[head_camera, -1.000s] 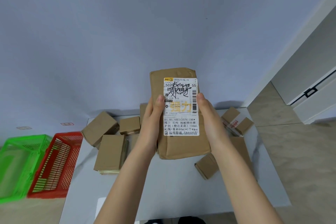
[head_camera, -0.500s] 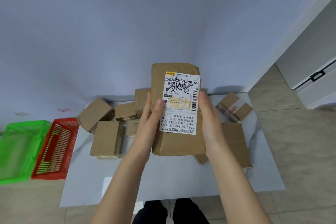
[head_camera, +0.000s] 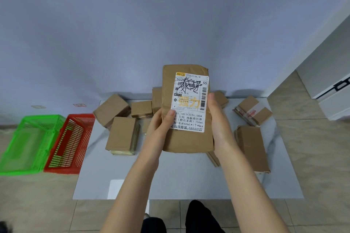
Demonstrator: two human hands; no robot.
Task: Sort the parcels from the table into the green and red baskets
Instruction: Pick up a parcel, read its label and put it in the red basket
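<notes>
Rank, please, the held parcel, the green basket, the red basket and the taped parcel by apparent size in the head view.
1. Held parcel, though nearest the camera.
2. Green basket and red basket, too alike to rank.
3. Taped parcel, smallest.

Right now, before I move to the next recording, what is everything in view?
held parcel: one, brown with white label, raised above the table's centre.
loose parcels: at least eight, brown, on the table, left and right.
green basket: one, on the floor, far left.
red basket: one, on the floor between green basket and table.
table: one, white, centre.
cabinet: one, white, right edge.
left hand: grips the held parcel's left edge.
right hand: grips its right edge.
</notes>
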